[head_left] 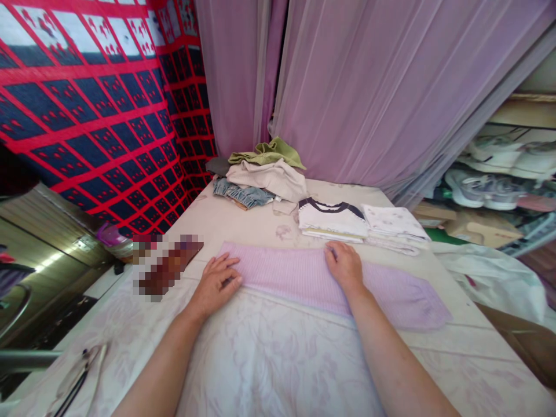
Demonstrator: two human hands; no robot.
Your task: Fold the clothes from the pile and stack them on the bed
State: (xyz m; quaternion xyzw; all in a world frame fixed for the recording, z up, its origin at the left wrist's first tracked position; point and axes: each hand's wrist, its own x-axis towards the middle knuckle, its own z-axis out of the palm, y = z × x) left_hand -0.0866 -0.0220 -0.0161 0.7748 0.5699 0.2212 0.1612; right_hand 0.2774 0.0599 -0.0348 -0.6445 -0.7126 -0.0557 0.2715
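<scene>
A lilac ribbed garment, which looks like trousers folded lengthwise, lies flat across the bed in front of me. At its left end my left hand rests with fingers apart, the fingertips touching the edge of the cloth. My right hand is on the middle of the garment, its fingers bent in at the far edge; the fingertips are partly hidden. Just beyond it sits a folded white shirt with a dark neckline, on other folded clothes. Beside that is a folded white patterned garment.
A loose heap of clothes lies at the back of the bed. A blurred-out brown object is at the left, with glasses nearer me. Purple curtains hang behind; shoes stand on shelves at right.
</scene>
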